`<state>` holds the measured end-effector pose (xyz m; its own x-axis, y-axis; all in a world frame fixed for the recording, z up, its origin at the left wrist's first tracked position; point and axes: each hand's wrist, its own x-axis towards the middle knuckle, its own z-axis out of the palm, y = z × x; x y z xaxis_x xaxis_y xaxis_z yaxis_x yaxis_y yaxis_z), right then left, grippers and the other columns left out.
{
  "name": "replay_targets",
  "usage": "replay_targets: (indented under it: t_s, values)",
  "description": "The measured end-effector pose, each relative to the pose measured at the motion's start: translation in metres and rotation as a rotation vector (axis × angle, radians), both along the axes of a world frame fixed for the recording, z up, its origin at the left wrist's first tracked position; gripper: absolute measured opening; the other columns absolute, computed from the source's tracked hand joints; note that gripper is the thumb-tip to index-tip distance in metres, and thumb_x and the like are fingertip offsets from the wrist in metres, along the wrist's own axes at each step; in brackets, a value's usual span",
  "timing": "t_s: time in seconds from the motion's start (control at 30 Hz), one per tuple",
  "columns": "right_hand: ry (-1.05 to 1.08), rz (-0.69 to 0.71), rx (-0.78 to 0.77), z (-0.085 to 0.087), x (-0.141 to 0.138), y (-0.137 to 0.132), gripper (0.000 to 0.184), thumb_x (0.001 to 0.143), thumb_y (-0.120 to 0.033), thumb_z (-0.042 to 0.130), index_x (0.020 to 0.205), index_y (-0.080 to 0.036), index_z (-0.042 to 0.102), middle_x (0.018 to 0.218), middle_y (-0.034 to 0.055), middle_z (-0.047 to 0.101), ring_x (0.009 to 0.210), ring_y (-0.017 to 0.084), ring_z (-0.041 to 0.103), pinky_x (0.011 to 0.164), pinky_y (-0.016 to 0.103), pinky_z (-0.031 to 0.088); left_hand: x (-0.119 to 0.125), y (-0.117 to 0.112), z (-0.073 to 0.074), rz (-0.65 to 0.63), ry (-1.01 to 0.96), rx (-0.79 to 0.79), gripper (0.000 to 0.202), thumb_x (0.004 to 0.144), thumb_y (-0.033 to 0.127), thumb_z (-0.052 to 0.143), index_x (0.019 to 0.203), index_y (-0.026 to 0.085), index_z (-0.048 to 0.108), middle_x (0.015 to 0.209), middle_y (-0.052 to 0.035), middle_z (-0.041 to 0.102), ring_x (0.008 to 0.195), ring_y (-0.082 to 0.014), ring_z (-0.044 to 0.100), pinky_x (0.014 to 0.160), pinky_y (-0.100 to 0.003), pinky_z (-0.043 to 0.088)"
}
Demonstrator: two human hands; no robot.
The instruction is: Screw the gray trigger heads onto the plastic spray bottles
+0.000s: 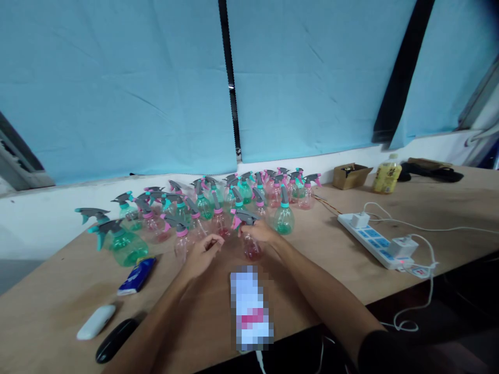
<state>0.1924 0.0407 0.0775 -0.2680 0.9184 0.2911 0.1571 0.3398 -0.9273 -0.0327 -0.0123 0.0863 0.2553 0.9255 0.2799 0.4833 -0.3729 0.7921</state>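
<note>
I am holding a pink spray bottle [252, 249] in the middle of the frame, standing on the tabletop [335, 254]. My right hand [262, 232] is wrapping round its neck, under the gray trigger [245, 217]. My left hand [200, 255] is curling just beside it; I cannot tell if it is gripping anything. The bottle is looking light, thin and slippery, so I think the neck is the best place to grab. More spray bottles [202, 205] are standing behind.
</note>
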Motion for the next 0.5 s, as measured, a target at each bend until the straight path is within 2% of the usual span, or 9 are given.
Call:
replay_targets:
  t_s: [0.1,0.2,0.33,0.5]
  values:
    - [0.078,0.042,-0.016,0.003,-0.006,0.0,0.011,0.067,-0.017,0.057,0.068,-0.018,0.069,0.066,-0.0007,0.067,0.061,0.012,0.059,0.057,0.021,0.044,-0.001,0.004,-0.019,0.032,-0.078,-0.106,0.035,0.081,0.053,0.057,0.085,0.019,0.065,0.064,0.0021,0.059,0.053,-0.0123,0.052,0.056,-0.024,0.04]
    - [0.093,0.037,-0.034,0.005,-0.007,-0.002,0.011,0.066,-0.017,0.058,0.064,-0.018,0.069,0.065,-0.0004,0.067,0.06,0.012,0.058,0.055,0.021,0.042,0.002,0.003,-0.029,0.082,-0.126,-0.185,0.037,0.078,0.054,0.058,0.085,0.019,0.065,0.064,0.0017,0.06,0.05,-0.0112,0.051,0.05,-0.022,0.037]
    - [0.054,0.025,-0.075,0.008,-0.007,-0.003,0.011,0.064,-0.015,0.059,0.057,-0.018,0.068,0.058,-0.0014,0.063,0.057,0.011,0.055,0.051,0.02,0.039,0.005,0.0,-0.03,0.11,-0.176,-0.242,0.036,0.077,0.052,0.059,0.086,0.018,0.066,0.063,0.0017,0.06,0.049,-0.0106,0.05,0.048,-0.021,0.033]
    - [0.054,-0.018,-0.078,0.008,-0.01,-0.003,0.009,0.066,-0.016,0.06,0.062,-0.018,0.069,0.059,-0.0017,0.063,0.054,0.01,0.054,0.051,0.021,0.039,0.003,-0.001,-0.031,0.084,-0.189,-0.259,0.035,0.077,0.051,0.059,0.086,0.018,0.066,0.064,0.0022,0.059,0.051,-0.0103,0.05,0.049,-0.022,0.033]
